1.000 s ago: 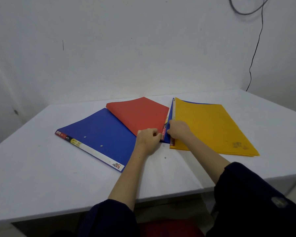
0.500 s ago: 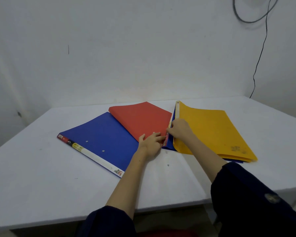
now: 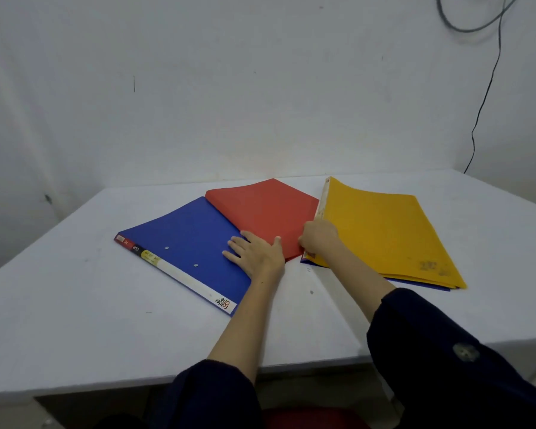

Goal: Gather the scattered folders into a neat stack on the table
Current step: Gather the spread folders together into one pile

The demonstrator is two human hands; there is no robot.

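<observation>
A blue folder [image 3: 183,243] with a white spine strip lies on the white table [image 3: 59,320] at the left. A red folder [image 3: 260,209] overlaps its far right corner. A yellow folder [image 3: 384,233] lies to the right, on top of another blue folder [image 3: 415,281] that only shows as a thin edge. My left hand [image 3: 257,253] rests flat, fingers spread, across the blue and red folders. My right hand [image 3: 317,236] pinches the yellow folder's spine edge, which is raised off the table.
A white wall stands right behind the table. A black cable [image 3: 483,103] hangs down the wall at the far right. The table's near edge [image 3: 291,363] runs just in front of my sleeves.
My left hand opened from a curled grip at the red folder's corner to lie flat on the blue and red folders. My right hand lifted the yellow folder's spine edge and drew it rightward.
</observation>
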